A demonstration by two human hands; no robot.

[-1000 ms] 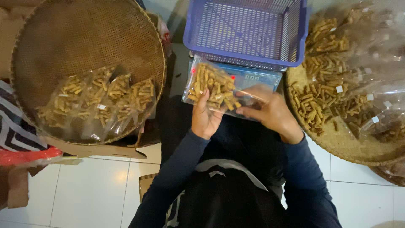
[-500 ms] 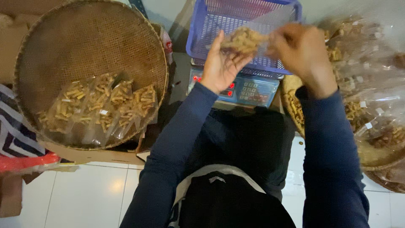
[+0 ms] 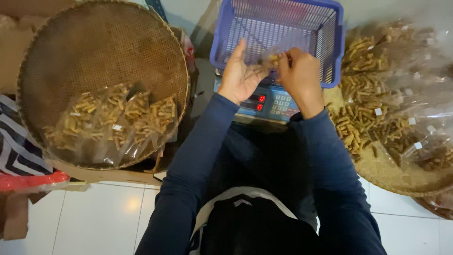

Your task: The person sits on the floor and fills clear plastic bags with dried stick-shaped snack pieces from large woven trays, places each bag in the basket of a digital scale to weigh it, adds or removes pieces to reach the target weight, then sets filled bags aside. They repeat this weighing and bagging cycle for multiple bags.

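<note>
My left hand (image 3: 241, 72) is raised palm-up over the near rim of a blue plastic basket (image 3: 325, 19), fingers spread. My right hand (image 3: 298, 74) is closed beside it, pinching a clear bag of golden snack sticks (image 3: 271, 57) that hangs blurred between the two hands. The left palm touches the bag from below. Under the basket sits a blue digital scale (image 3: 273, 101) with a red display.
A round woven tray (image 3: 94, 42) on the left holds several filled clear bags of snack sticks (image 3: 118, 120). A second woven tray (image 3: 406, 174) on the right is piled with more bags (image 3: 377, 94). White tiled floor (image 3: 94, 217) lies below; striped cloth (image 3: 19, 146) at far left.
The bag went from resting on the scale up over the basket. Both hands now sit lower at the basket's near rim, the bag bunched smaller between them.
</note>
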